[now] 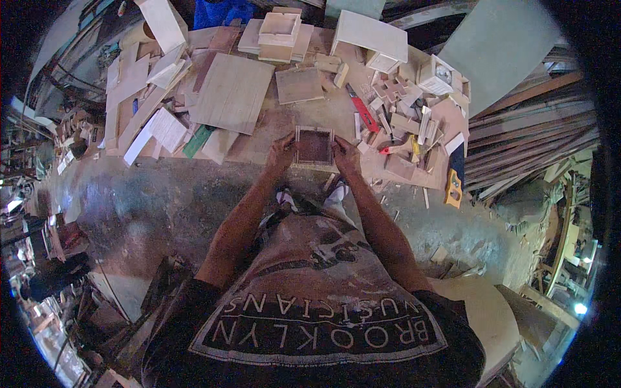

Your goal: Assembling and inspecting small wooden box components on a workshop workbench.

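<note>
At the near edge of the wooden workbench (pixel 272 140), I hold a small square frame (pixel 315 163) of thin wooden strips. Its inside looks dark brown; whether that is a floor or the bench seen through it, I cannot tell. My left hand (pixel 282 154) grips the left side, fingers closed along the strip. On the opposite side, my right hand (pixel 347 156) pinches the other strip. Beyond the frame lies a flat square wooden panel (pixel 299 85). A red-handled tool (pixel 363 111) rests to the right of it.
Larger boards (pixel 234 92) and offcuts cover the bench's left part. A small wooden box (pixel 280 27) and a white box-shaped piece (pixel 370 37) stand at the back. Wood scraps (pixel 414 119) crowd the right, where a yellow-handled saw (pixel 454 188) hangs over the edge. Long planks (pixel 524 139) are stacked beyond.
</note>
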A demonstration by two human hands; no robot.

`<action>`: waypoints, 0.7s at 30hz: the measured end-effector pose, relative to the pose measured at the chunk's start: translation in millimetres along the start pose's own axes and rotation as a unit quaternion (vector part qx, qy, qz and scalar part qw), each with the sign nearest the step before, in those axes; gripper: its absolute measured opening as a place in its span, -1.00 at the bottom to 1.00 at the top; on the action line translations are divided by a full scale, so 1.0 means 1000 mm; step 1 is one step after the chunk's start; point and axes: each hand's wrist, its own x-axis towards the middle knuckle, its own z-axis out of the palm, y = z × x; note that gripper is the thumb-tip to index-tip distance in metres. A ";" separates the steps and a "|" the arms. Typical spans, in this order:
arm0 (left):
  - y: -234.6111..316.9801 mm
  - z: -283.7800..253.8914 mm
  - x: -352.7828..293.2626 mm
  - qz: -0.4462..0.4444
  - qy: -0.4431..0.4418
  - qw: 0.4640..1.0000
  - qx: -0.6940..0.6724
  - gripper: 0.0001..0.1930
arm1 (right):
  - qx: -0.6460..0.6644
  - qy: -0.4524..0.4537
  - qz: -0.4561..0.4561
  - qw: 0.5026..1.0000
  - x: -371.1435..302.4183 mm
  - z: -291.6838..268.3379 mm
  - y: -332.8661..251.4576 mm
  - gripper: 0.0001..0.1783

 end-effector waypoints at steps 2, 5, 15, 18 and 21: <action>-0.015 -0.001 -0.003 -0.004 0.010 1.000 0.019 -0.51 | 0.001 0.000 0.003 1.000 0.000 0.003 -0.007 -0.66; -0.019 0.002 -0.003 0.026 0.043 0.994 0.094 -0.51 | -0.002 0.005 0.005 1.000 0.000 0.002 -0.005 -0.68; 0.019 -0.005 0.005 -0.041 -0.039 0.998 0.018 -0.51 | -0.035 0.013 -0.012 0.999 0.000 0.000 0.000 -0.70; -0.014 -0.006 0.002 -0.030 -0.004 1.000 -0.007 -0.53 | 0.033 -0.032 -0.031 0.998 0.006 0.000 -0.010 -0.69; 0.006 -0.003 0.006 -0.010 -0.032 0.999 -0.014 -0.53 | -0.021 -0.006 0.006 1.000 0.006 0.000 0.010 -0.67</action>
